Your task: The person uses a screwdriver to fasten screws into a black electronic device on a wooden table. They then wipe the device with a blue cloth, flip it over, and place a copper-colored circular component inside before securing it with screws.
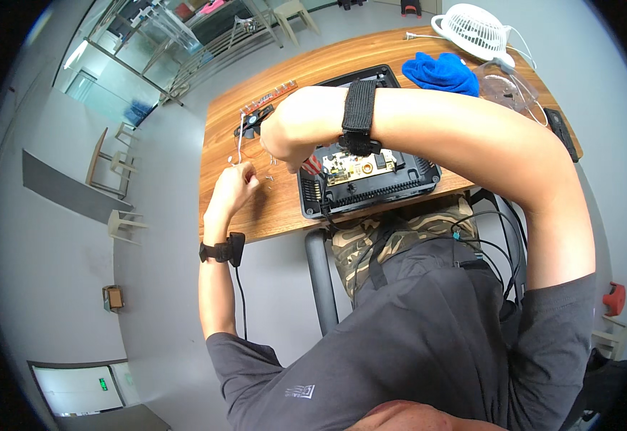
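My left hand is closed at the left part of the wooden table, its fingertips curled out of sight. A thin white strip runs from beside its knuckles towards a small black part; whether the hand holds it is unclear. My right hand reaches across from the right, over the left edge of an open black housing. Its back hides most of its fingers and anything in them. Below it, a red striped piece lies beside a pale circuit board with a copper coil.
Small loose bits lie between my hands. An orange-brown strip runs along the far left of the wooden table. Far right are a blue cloth, a white fan, a clear plastic piece and a black object.
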Available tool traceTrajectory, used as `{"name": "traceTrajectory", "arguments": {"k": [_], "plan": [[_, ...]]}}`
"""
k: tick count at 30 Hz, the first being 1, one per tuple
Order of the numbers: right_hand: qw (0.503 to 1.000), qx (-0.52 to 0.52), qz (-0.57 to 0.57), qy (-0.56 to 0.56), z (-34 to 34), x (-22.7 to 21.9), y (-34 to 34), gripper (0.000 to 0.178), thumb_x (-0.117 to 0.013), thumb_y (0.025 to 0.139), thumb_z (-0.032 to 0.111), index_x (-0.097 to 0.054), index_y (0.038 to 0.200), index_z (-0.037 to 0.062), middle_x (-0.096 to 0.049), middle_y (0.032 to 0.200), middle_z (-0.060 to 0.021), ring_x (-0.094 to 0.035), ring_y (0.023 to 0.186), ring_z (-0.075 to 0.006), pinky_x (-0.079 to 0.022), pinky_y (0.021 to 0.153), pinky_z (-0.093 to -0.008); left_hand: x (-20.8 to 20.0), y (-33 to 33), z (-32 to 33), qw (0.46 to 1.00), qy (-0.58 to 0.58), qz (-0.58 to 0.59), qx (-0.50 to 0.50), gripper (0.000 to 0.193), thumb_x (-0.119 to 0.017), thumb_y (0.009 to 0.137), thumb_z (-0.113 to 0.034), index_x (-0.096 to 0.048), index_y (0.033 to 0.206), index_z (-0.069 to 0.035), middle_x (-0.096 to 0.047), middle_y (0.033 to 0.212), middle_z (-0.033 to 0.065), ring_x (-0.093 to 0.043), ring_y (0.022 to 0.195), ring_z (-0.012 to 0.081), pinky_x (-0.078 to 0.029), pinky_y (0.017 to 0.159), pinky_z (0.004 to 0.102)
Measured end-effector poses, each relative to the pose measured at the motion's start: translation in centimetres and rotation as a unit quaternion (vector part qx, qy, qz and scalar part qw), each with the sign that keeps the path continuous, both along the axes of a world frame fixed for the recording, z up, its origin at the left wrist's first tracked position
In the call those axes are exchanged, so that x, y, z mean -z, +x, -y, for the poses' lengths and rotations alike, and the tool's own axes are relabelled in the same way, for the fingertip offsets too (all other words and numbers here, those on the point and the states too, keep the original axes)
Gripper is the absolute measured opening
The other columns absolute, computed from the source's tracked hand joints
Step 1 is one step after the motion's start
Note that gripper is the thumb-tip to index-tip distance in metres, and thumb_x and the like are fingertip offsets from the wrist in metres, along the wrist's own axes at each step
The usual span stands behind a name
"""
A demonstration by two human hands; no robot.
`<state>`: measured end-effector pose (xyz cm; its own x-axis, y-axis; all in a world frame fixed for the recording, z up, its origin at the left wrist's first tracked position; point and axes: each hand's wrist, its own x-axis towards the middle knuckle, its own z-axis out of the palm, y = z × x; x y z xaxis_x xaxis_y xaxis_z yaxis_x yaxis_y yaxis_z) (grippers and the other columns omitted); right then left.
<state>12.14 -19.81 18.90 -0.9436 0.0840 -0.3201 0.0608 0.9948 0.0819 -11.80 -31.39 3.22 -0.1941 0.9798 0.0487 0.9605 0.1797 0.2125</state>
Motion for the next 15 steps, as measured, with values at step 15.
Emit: {"name": "traceTrajectory", "arguments": {"k": [15], "plan": [[0.99, 0.06, -0.128, -0.025, -4.0, -3.2, 1.3, 0.05, -0.065, 0.097, 0.041, -0.067, 0.087, -0.0077, -0.071, 0.073, -0.0192, -0.072, 0.057, -0.0279, -0.059, 0.053, -0.0371, -0.8, 6.3, -3.8, 0.984, 0.056, 0.124, 0.114, 0.015, -0.069, 0.091, -0.011, -0.065, 0.092, 0.003, -0.069, 0.076, 0.013, -0.067, 0.071, 0.0204, -0.054, 0.07, 0.0346]]}}
